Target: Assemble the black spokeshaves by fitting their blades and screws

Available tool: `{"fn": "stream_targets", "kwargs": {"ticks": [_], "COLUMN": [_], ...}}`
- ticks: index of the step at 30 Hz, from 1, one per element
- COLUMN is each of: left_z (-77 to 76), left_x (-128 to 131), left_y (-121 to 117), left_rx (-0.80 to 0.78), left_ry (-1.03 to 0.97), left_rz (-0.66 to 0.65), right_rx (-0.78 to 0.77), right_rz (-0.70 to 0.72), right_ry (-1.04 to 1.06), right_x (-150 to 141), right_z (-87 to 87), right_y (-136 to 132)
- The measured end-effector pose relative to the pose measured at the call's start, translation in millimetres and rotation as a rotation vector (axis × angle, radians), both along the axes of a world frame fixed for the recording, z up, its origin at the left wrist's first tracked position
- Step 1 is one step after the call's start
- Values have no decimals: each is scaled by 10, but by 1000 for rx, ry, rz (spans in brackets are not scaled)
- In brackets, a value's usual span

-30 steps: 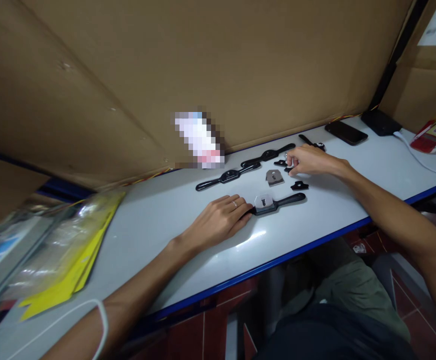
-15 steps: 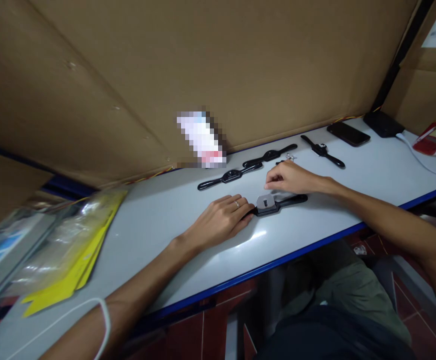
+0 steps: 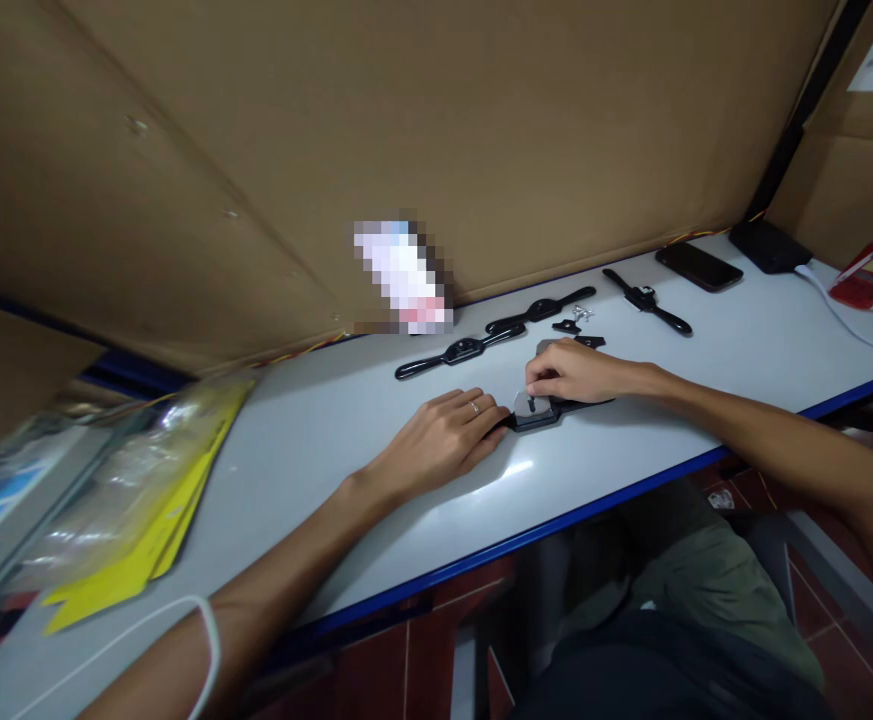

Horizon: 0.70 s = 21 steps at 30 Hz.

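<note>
On the white, blue-edged worktop (image 3: 316,440), between its front and back edges, lies a glossy black two-handled tool (image 3: 539,424). The left hand (image 3: 455,428) grasps its left handle; the right hand (image 3: 577,370) touches its flat silver plate (image 3: 524,406), pinching or not, I cannot tell.

On my feed, a thin silvery ring (image 3: 475,407) circles one finger of the left hand (image 3: 455,430); behind the fingers I see bare forearms (image 3: 278,545), then a dark top (image 3: 668,660) and creased olive-green trousers (image 3: 713,590).
</note>
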<state>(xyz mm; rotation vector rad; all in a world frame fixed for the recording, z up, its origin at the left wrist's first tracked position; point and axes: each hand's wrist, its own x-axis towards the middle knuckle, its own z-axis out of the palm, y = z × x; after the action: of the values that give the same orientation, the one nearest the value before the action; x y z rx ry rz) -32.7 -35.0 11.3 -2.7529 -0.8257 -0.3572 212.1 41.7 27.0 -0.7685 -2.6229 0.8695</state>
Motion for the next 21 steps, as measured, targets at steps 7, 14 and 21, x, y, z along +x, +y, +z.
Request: {"fn": "stream_targets", "kwargs": {"ticks": [7,14,21], "left_z": [12,4,16], "left_x": [6,7,21], "left_y": [-3,-2,-11], "left_rx": [7,12,4], "left_ry": [2,4,0], "left_rz": [-2,-3,-3], "right_rx": [-12,-20,-24], "right_rz": [42,28,38], "right_ry": [19,-18,-10], "right_x": [-2,-7,-10], "right_z": [5,37,42], "right_y": [-5,-24,-27]}}
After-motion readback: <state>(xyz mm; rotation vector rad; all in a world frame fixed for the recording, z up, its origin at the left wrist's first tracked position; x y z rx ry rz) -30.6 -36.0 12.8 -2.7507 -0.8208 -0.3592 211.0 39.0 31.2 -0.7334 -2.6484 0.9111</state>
